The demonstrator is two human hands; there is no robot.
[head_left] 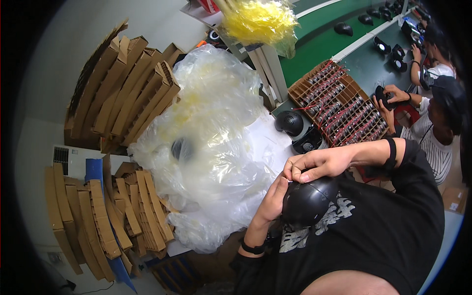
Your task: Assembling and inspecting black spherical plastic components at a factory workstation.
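A black, rounded shell (310,200), glossy and dome-shaped, is held close against the front of my black shirt. My left hand (271,202) grips it along its left side, thumb raised to its upper edge. From the right, my right hand (318,165) reaches over the top of the shell with its fingers curled and pinched. The fingertips of both hands meet at that edge around a tiny pale bit (289,180), too small to name. The shell's underside is hidden. Just beyond my hands, two black speaker-like housings (289,123) with perforated faces rest on the table.
Crumpled clear plastic bags (211,137) cover much of the table. Cardboard dividers (123,93) are stacked at left. A partitioned box (339,105) holds several small metal parts with red wires. At right, co-workers (437,123) handle black parts beside a green conveyor (319,29).
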